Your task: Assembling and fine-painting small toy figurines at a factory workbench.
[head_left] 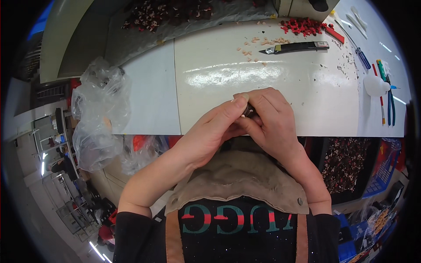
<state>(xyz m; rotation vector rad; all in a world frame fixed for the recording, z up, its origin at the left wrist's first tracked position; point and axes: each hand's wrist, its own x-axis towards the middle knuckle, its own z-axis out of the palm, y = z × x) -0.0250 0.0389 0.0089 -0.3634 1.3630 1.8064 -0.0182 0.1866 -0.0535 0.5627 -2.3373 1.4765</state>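
Note:
Both my hands meet over the near edge of the white worktable [219, 87]. Between their fingers is a small dark part [248, 110] with a pale bit on it, mostly hidden. My left hand [219, 120] is closed on it, thumb pressed at the top. My right hand [274, 116] wraps round its other side with curled fingers. Beyond the hands lies a black utility knife [296, 47], blade pointing left. Small pale pink pieces [267, 41] are scattered beside the blade, and a pile of small red pieces [301, 26] lies behind it.
At the back left, a lined tray [144, 41] holds many dark and pale parts. A clear plastic bag [101, 101] hangs over the left edge. On the right are a screwdriver [363, 57], a white squeeze bottle [375, 85] and pliers [390, 105]. A bin of parts [346, 164] sits below right.

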